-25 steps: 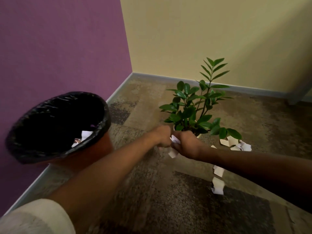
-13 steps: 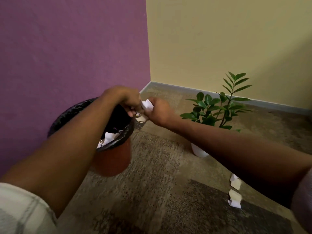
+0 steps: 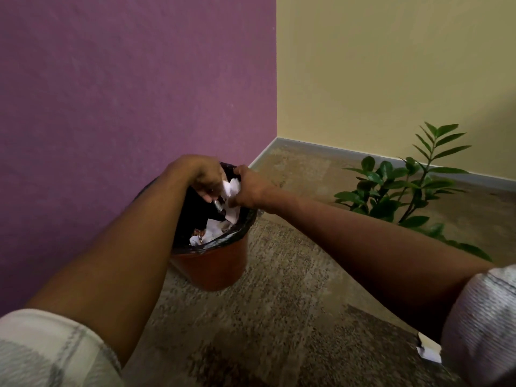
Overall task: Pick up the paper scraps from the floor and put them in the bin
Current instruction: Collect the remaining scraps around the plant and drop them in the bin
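The carpeted floor [image 3: 279, 317] carries the red bin [image 3: 212, 268], upright and lined with black plastic, beside the purple wall [image 3: 125, 79]. Above its mouth the left hand [image 3: 205, 177] and right hand [image 3: 250, 188] each pinch crumpled white paper scraps [image 3: 231, 188], the wad hanging downward. One scrap [image 3: 428, 350] lies on the floor.

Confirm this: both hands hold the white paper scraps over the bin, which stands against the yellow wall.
Wrong wall. The head view shows both hands holding the white paper scraps over the bin, which stands against the purple wall, not the yellow one.
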